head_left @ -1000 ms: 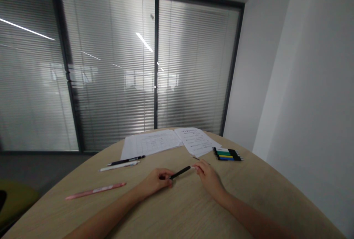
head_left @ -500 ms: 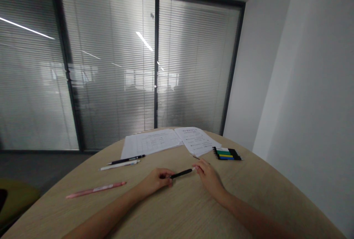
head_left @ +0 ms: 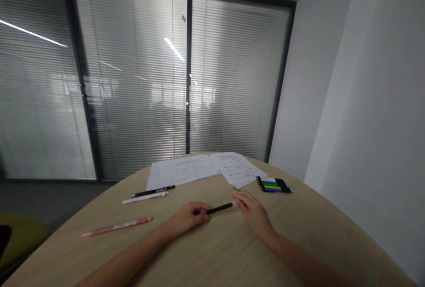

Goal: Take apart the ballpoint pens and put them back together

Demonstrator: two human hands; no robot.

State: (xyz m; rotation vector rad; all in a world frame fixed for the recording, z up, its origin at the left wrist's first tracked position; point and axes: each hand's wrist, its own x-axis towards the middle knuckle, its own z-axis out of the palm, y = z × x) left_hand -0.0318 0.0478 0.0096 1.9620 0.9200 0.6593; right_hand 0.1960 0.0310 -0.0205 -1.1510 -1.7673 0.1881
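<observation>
My left hand (head_left: 191,216) is closed around one end of a black pen (head_left: 219,208), which is held low over the table and points right. At the pen's other end, my right hand (head_left: 250,211) pinches a small pale piece (head_left: 234,203). Whether that piece is still joined to the pen is too small to tell. Just beyond my right fingers shows a thin dark stick (head_left: 237,189); I cannot make out whether it lies on the table or is held.
Papers (head_left: 182,169) lie at the back of the wooden table (head_left: 206,260). Several pens with coloured barrels (head_left: 274,185) lie in a row at right. On the left are a dark pen (head_left: 152,191), a white pen (head_left: 144,197) and a pink pen (head_left: 116,227).
Both hands keep nearly the same position on the pen. The whole view has shifted very slightly; the objects on the table have not moved.
</observation>
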